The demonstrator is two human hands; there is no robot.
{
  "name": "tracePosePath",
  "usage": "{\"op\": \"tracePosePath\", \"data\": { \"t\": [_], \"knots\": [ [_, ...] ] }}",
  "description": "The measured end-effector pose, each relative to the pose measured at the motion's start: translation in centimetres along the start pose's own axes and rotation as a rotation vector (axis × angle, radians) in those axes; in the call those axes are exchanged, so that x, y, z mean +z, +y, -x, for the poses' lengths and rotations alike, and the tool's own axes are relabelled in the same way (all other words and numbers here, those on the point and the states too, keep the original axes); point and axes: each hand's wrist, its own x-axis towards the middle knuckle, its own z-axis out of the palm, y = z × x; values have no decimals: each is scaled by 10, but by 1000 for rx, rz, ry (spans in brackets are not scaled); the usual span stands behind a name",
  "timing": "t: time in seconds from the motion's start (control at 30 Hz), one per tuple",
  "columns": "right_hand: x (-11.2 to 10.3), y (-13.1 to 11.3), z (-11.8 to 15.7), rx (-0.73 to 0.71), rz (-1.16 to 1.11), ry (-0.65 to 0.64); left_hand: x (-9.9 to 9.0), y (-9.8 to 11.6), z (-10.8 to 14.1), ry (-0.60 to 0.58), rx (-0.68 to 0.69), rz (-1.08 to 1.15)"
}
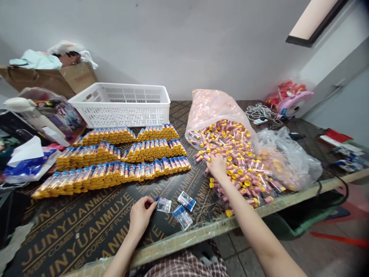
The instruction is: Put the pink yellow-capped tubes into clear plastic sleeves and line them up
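Observation:
My left hand (142,215) is closed in a pinch at the blue end of a small stack of printed labels (164,205) on the tabletop. Two more stacks of the same blue and clear labels (182,217) lie just right of it. Over the heap of small clear tubes with yellow caps and pink contents (245,173), my right hand (217,166) has its fingers curled on a tube at the heap's left edge. The fingertips are partly hidden among the tubes. Rows of labelled tubes (109,173), yellow ends forward, are stacked to the left.
A white slatted basket (129,115) stands behind the stacked rows. An open plastic bag (216,105) spills tubes onto the dark printed table (115,219). Right are a crumpled clear bag (300,157), white cable (261,111) and pink fan (294,104). A paper bag (77,79) and clutter sit left.

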Motion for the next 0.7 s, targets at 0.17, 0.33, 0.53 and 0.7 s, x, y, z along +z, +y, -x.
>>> {"op": "tracePosePath", "data": {
  "t": [0.17, 0.33, 0.53, 0.7],
  "knots": [
    [0, 27, 12, 124, 20, 8, 7, -4, -1, 38, -33, 306],
    [-8, 18, 27, 16, -191, 85, 8, -2, -3, 17, -49, 334],
    [-10, -34, 76, -197, -750, 19, 7, 4, -2, 72, 115, 51],
    [-8, -69, 116, -173, -1077, -127, 9, 6, 0, 193, 215, 105]
  ]
}}
